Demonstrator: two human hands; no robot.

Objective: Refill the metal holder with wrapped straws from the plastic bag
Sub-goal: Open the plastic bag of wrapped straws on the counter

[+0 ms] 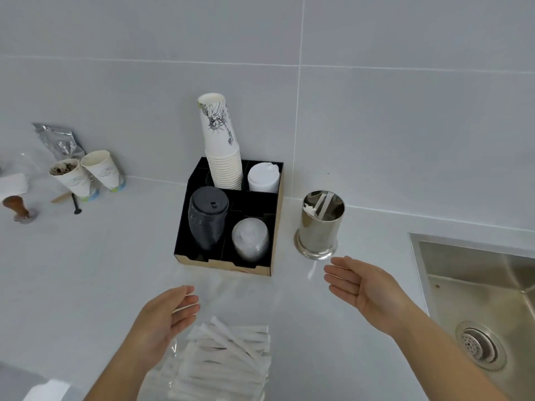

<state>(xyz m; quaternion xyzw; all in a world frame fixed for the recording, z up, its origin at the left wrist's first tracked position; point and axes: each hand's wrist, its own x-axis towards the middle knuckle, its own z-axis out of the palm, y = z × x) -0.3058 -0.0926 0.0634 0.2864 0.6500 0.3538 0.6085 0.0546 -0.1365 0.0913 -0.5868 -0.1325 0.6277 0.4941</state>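
A shiny metal holder (pixel 318 227) stands upright on the white counter, right of the black organizer, with a few wrapped straws (pixel 322 204) leaning inside it. A clear plastic bag (pixel 231 296) lies flat near the counter's front edge, holding a pile of white wrapped straws (pixel 228 357). My left hand (pixel 165 319) hovers open over the bag's left side, fingers apart. Just below and to the right of the holder, my right hand (pixel 362 285) is open with the palm facing left, holding nothing.
A black organizer (pixel 185 238) holds stacked paper cups (pixel 223 146), dark lids (pixel 207 218) and clear lids (pixel 250 240). A steel sink (pixel 477 299) with a drain is at the right. Two paper cups (pixel 86 175), a foil pouch and a tamper (pixel 17 206) sit at the far left.
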